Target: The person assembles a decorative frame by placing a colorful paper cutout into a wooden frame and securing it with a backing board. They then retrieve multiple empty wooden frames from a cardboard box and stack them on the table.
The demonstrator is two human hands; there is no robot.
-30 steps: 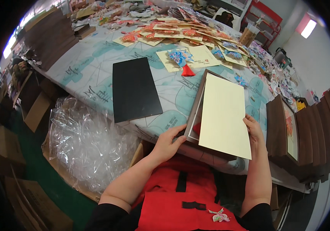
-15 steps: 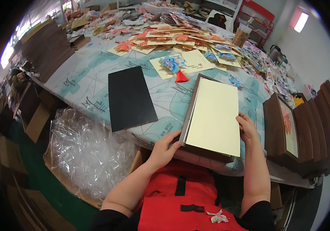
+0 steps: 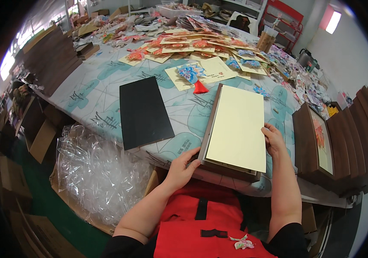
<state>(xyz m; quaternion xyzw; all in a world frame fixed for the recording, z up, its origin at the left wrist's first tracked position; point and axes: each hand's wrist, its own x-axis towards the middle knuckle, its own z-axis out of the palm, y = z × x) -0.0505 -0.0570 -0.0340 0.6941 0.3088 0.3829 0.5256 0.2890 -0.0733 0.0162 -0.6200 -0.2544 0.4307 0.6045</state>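
Note:
A brown picture frame (image 3: 237,170) lies at the table's near edge in front of me, slightly tilted to the right. On top of it rests a pale cream card (image 3: 237,129), covering most of its inside. My left hand (image 3: 184,169) is closed around the frame's near left corner, thumb on top. With my right hand (image 3: 274,139) I pinch the card's right edge between thumb and fingers. Left of the frame lies a flat black board (image 3: 144,112). Beyond the frame, a blue paper flower ornament (image 3: 191,72) with a red tassel (image 3: 200,87) sits on a cream card.
Stacked brown frames (image 3: 343,144) stand along the right edge, more brown pieces (image 3: 50,60) at far left. Cards with orange ornaments (image 3: 199,43) are heaped at the back. A carton of clear plastic wrap (image 3: 102,172) sits below the table's left edge. A kettle (image 3: 306,59) stands far right.
The cream card has shifted slightly toward the far end of the frame. Both hands keep their holds, and the whole view has moved a little.

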